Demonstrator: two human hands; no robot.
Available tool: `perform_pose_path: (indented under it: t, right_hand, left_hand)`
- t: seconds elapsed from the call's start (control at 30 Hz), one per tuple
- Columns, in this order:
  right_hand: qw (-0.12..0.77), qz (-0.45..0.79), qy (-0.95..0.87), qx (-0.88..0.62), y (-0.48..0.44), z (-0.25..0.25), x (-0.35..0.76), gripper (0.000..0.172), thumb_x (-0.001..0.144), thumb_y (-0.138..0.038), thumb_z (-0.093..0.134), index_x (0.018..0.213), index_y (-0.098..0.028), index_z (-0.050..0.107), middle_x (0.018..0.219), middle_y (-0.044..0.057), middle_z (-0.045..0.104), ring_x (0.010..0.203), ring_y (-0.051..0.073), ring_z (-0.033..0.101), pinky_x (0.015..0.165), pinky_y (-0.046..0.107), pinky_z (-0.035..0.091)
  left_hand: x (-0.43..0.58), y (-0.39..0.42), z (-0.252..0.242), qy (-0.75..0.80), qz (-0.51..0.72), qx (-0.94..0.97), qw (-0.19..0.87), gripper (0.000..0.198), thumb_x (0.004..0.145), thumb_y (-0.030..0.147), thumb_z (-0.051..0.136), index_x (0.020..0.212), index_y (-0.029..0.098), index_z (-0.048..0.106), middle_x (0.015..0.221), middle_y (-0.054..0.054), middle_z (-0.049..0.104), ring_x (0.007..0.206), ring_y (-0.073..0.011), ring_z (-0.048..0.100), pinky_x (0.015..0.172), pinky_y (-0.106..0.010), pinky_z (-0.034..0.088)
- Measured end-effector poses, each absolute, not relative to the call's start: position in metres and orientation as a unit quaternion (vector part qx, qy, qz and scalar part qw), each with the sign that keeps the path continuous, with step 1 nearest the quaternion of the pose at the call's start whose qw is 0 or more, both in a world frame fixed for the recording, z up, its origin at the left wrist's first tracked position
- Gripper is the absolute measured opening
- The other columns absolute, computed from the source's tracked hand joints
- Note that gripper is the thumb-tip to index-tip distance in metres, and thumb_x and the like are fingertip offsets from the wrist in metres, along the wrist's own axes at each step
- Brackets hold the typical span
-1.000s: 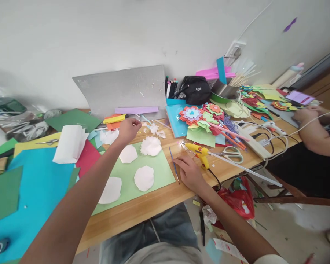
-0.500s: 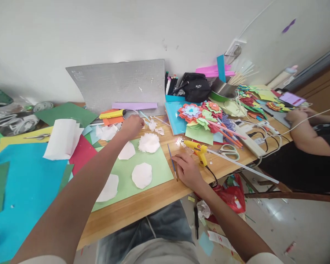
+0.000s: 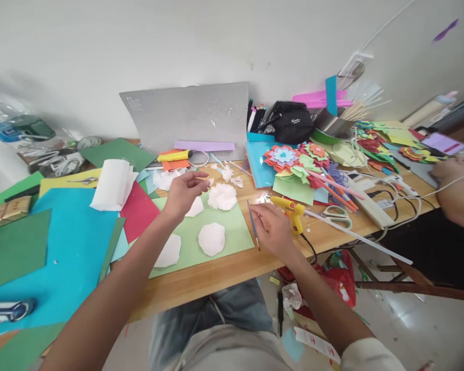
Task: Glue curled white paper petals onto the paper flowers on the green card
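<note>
My left hand (image 3: 187,190) is raised over the light green sheet (image 3: 232,232), thumb and fingers nearly together around a small white paper scrap. White paper rounds lie below it: a plain one (image 3: 211,239), another (image 3: 169,251) at lower left, and a fluffy layered one (image 3: 221,197) at the sheet's top edge. My right hand (image 3: 272,226) rests on the wooden table with bent fingers beside a thin blue stick (image 3: 253,225); whether they grip anything is hidden. Just right of it lies the yellow glue gun (image 3: 292,210) with a long clear glue stick.
White scraps (image 3: 227,173) and a yellow cutter (image 3: 175,156) lie behind the sheet. Paper flowers (image 3: 282,156), scissors (image 3: 337,216) and a power strip (image 3: 371,203) are to the right. Blue paper (image 3: 77,226) and a paper roll (image 3: 112,185) are left. Another person's arm is at far right.
My left hand has come back from the scraps toward the green sheet with a small white scrap. My right hand stays beside the blue stick. The view has shifted left.
</note>
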State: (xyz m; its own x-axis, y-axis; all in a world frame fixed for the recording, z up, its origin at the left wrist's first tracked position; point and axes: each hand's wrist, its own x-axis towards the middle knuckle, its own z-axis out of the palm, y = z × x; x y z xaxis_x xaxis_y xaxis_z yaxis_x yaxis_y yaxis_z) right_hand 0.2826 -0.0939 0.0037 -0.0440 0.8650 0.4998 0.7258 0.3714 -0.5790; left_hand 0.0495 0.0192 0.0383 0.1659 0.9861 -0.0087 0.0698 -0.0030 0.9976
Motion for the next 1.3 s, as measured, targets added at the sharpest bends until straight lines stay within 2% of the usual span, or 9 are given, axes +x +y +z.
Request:
perform_pose_path:
  t: [0.1, 0.23, 0.43, 0.77, 0.9, 1.0, 1.07, 1.2, 1.3]
  right_hand:
    - [0.446, 0.258, -0.658, -0.549, -0.074, 0.029, 0.254, 0.022, 0.09, -0.031, 0.058, 0.105, -0.022, 0.071, 0.103, 0.006, 0.072, 0.089, 0.019, 0.068, 0.074, 0.032, 0.057]
    - [0.467, 0.453, -0.544, -0.529, -0.043, 0.041, 0.224, 0.032, 0.078, -0.046, 0.072, 0.098, -0.021, 0.072, 0.089, 0.004, 0.072, 0.073, 0.017, 0.068, 0.06, 0.028, 0.057]
    - [0.479, 0.528, -0.477, -0.515, -0.021, 0.03, 0.213, 0.028, 0.07, -0.044, 0.077, 0.08, -0.019, 0.07, 0.073, 0.002, 0.069, 0.064, 0.014, 0.066, 0.055, 0.024, 0.053]
    - [0.47, 0.413, -0.588, -0.512, -0.017, 0.017, 0.206, 0.022, 0.082, -0.041, 0.068, 0.08, -0.019, 0.069, 0.075, 0.001, 0.067, 0.068, 0.013, 0.062, 0.061, 0.024, 0.05]
    - [0.465, 0.346, -0.631, -0.516, -0.019, 0.018, 0.204, 0.022, 0.087, -0.041, 0.061, 0.089, -0.02, 0.07, 0.088, 0.004, 0.07, 0.075, 0.015, 0.064, 0.064, 0.026, 0.053]
    - [0.479, 0.219, -0.638, -0.562, -0.048, 0.025, 0.22, 0.028, 0.093, -0.043, 0.052, 0.105, -0.023, 0.067, 0.104, 0.007, 0.069, 0.09, 0.02, 0.066, 0.075, 0.032, 0.056]
    - [0.479, 0.104, -0.636, -0.597, -0.086, 0.024, 0.242, 0.024, 0.093, -0.041, 0.051, 0.101, -0.024, 0.067, 0.099, 0.009, 0.069, 0.092, 0.023, 0.065, 0.083, 0.039, 0.055]
    - [0.496, -0.087, -0.578, -0.642, -0.17, -0.001, 0.298, 0.013, 0.09, -0.035, 0.055, 0.086, -0.024, 0.062, 0.08, 0.008, 0.064, 0.08, 0.025, 0.064, 0.079, 0.045, 0.053]
    - [0.473, -0.116, -0.486, -0.726, -0.191, -0.027, 0.334, 0.019, 0.087, -0.038, 0.061, 0.092, -0.02, 0.062, 0.089, 0.009, 0.062, 0.084, 0.024, 0.061, 0.077, 0.043, 0.052]
  left_hand:
    - [0.049, 0.003, 0.038, 0.466, 0.438, 0.549, 0.538, 0.044, 0.07, 0.039, 0.078, 0.107, 0.018, 0.068, 0.08, -0.004, 0.072, 0.072, -0.0147, 0.063, 0.066, -0.026, 0.046]
    - [0.051, -0.005, 0.035, 0.453, 0.429, 0.56, 0.545, 0.043, 0.073, 0.039, 0.076, 0.11, 0.019, 0.067, 0.082, -0.005, 0.073, 0.073, -0.0161, 0.063, 0.063, -0.027, 0.045]
    - [0.051, -0.01, 0.027, 0.443, 0.432, 0.57, 0.54, 0.04, 0.076, 0.039, 0.074, 0.109, 0.018, 0.067, 0.082, -0.005, 0.072, 0.076, -0.017, 0.065, 0.067, -0.027, 0.046]
    - [0.038, -0.009, 0.016, 0.474, 0.391, 0.6, 0.512, 0.031, 0.08, 0.049, 0.067, 0.081, 0.018, 0.07, 0.078, -0.004, 0.069, 0.071, -0.0156, 0.061, 0.068, -0.028, 0.048]
    - [0.042, -0.01, 0.008, 0.489, 0.411, 0.594, 0.49, 0.027, 0.079, 0.045, 0.068, 0.079, 0.018, 0.07, 0.076, -0.003, 0.069, 0.069, -0.0154, 0.06, 0.066, -0.027, 0.048]
    - [0.043, -0.009, 0.003, 0.512, 0.436, 0.577, 0.463, 0.026, 0.077, 0.043, 0.07, 0.078, 0.018, 0.07, 0.074, -0.003, 0.068, 0.066, -0.0152, 0.059, 0.062, -0.026, 0.049]
    - [0.043, -0.007, -0.001, 0.53, 0.447, 0.569, 0.442, 0.025, 0.076, 0.043, 0.07, 0.078, 0.018, 0.07, 0.076, -0.003, 0.068, 0.065, -0.015, 0.06, 0.06, -0.026, 0.049]
    - [0.041, -0.005, -0.006, 0.535, 0.464, 0.546, 0.448, 0.028, 0.075, 0.045, 0.071, 0.08, 0.017, 0.07, 0.078, -0.004, 0.068, 0.066, -0.0152, 0.061, 0.061, -0.026, 0.053]
    - [0.041, -0.004, -0.012, 0.524, 0.461, 0.535, 0.477, 0.03, 0.074, 0.046, 0.072, 0.08, 0.017, 0.07, 0.076, -0.004, 0.067, 0.067, -0.0162, 0.063, 0.065, -0.028, 0.055]
